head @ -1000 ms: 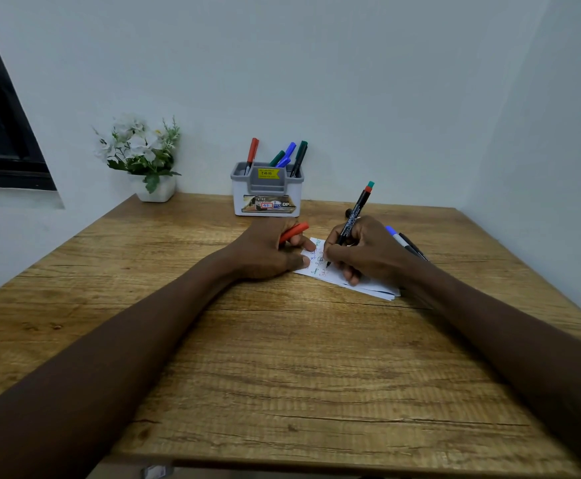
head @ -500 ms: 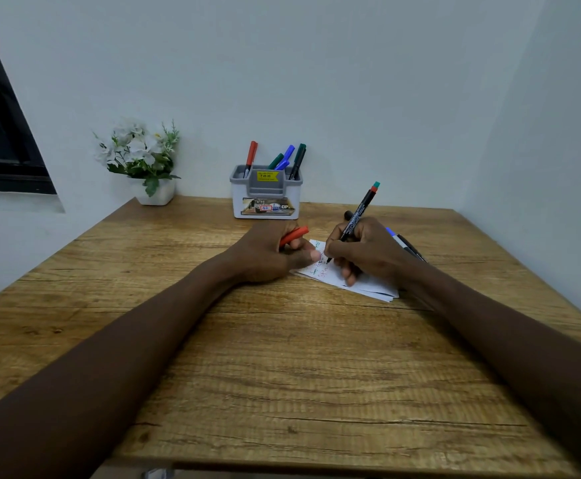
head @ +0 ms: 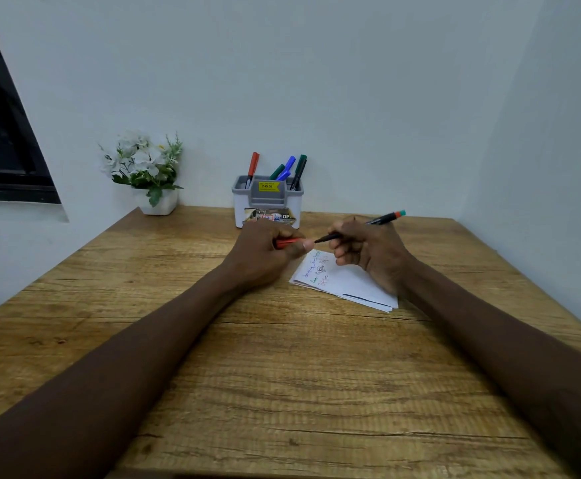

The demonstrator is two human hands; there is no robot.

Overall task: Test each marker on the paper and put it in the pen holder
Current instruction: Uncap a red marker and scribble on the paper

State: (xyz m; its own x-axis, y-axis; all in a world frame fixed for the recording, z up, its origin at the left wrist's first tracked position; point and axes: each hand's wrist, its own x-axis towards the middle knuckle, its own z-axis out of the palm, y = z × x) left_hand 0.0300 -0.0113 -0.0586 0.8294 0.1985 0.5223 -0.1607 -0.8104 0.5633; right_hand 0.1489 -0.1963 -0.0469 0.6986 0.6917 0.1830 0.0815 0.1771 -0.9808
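Your right hand has lifted the marker off the paper and swung it from steep to nearly level. Its tip now points left at the red cap.

Capping looks like the step in hand. To do it well, hold the cap's mouth steady and facing the tip. Bring the two together along one straight line and press until the cap seats. A slanted approach would likely smear ink on your thumb.

Starting at the left, your left hand is curled around the cap, with the thumb lying along it. Behind that hand, the pen holder stands at the far edge of the bench, with four markers already in it. The marker goes there once it is capped.

The marker's tip is just beside your left thumb's end, but I cannot tell whether they touch. Your right hand pinches the barrel near its front between thumb and forefinger, with the other fingers loosely curled beneath. The green-and-red tail sticks out to the right past the knuckles. Below that hand the paper lies flat on the bench, scribbled at its left end.
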